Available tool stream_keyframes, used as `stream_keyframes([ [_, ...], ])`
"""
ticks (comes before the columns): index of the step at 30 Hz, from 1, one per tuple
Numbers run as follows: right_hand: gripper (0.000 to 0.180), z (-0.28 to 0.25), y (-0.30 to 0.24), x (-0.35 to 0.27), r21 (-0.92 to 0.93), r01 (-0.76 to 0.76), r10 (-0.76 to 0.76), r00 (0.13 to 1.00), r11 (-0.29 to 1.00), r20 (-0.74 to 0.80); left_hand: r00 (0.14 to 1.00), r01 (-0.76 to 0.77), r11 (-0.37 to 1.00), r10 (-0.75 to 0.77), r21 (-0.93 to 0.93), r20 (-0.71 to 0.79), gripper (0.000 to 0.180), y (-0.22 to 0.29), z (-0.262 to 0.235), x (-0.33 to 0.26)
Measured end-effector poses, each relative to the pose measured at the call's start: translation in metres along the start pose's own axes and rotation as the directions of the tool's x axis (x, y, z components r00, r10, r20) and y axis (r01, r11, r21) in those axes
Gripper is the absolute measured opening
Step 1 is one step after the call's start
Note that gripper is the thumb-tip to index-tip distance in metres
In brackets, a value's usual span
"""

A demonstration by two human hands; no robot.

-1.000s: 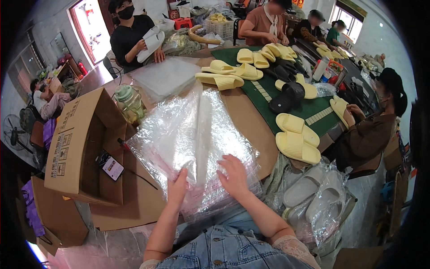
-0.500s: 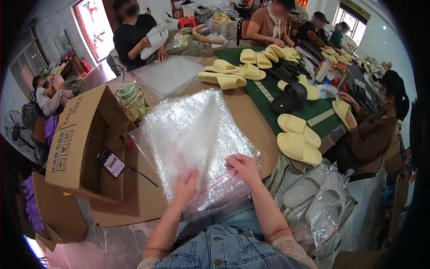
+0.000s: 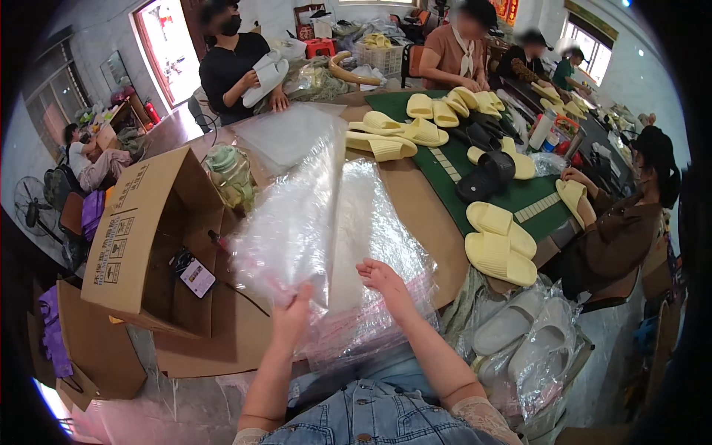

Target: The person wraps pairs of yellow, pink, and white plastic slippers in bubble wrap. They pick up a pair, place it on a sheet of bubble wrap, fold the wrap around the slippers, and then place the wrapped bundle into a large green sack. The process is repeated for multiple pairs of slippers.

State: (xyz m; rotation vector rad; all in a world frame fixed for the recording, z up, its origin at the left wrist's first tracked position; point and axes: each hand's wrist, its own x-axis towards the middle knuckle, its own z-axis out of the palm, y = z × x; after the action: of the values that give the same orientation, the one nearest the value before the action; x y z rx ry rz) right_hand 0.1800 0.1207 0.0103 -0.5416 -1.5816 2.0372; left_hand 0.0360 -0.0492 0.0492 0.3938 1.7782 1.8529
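Observation:
My left hand (image 3: 293, 317) pinches the lower edge of a clear plastic bag (image 3: 297, 222) and lifts it off a stack of similar bags (image 3: 371, 326) lying on the brown table (image 3: 423, 215). My right hand (image 3: 386, 280) rests on the bag's lower right part with its fingers spread, the raised sheet standing almost upright between the two hands. Pale yellow slippers (image 3: 498, 245) lie on the table to the right of the bags.
An open cardboard box (image 3: 141, 237) stands to my left with a small device and cable inside. A green mat (image 3: 460, 156) carries more yellow and black slippers. Bagged white slippers (image 3: 526, 334) lie at my right. Several people sit or stand around the table.
My left hand has raised the top bag from lying flat to nearly upright. My right hand has slid right and now lies against the bag's lower part.

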Motion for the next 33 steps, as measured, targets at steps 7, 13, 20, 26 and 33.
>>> stream_keyframes([
  [7, 0.086, 0.030, 0.003, 0.002, 0.438, -0.414, 0.211, 0.872, 0.798, 0.441, 0.968, -0.077, 0.730, 0.218, -0.679, 0.125, 0.039, 0.074, -0.007, -0.017],
  [13, 0.090, 0.013, -0.020, 0.014, 0.657, -0.215, 0.176, 0.976, 0.723, 0.125, 0.984, -0.018, 0.760, -0.101, -0.649, -0.145, 0.031, 0.011, 0.021, -0.001],
  [20, 0.076, -0.025, -0.024, 0.033, 0.165, -0.239, 0.257, 0.961, 0.957, -0.102, 0.961, 0.138, 0.803, -0.249, -0.580, -0.116, 0.040, -0.072, 0.028, -0.016],
  [26, 0.080, -0.052, -0.008, 0.034, -0.296, -0.248, 0.180, 0.954, 0.922, -0.240, 0.924, 0.367, 0.822, -0.376, -0.435, 0.069, 0.041, -0.110, 0.036, -0.039],
  [33, 0.056, -0.081, -0.037, 0.057, -0.003, -0.177, 0.173, 0.964, 0.984, -0.201, 0.532, 0.646, 0.763, -0.411, -0.040, 0.741, 0.061, -0.034, 0.056, -0.065],
])
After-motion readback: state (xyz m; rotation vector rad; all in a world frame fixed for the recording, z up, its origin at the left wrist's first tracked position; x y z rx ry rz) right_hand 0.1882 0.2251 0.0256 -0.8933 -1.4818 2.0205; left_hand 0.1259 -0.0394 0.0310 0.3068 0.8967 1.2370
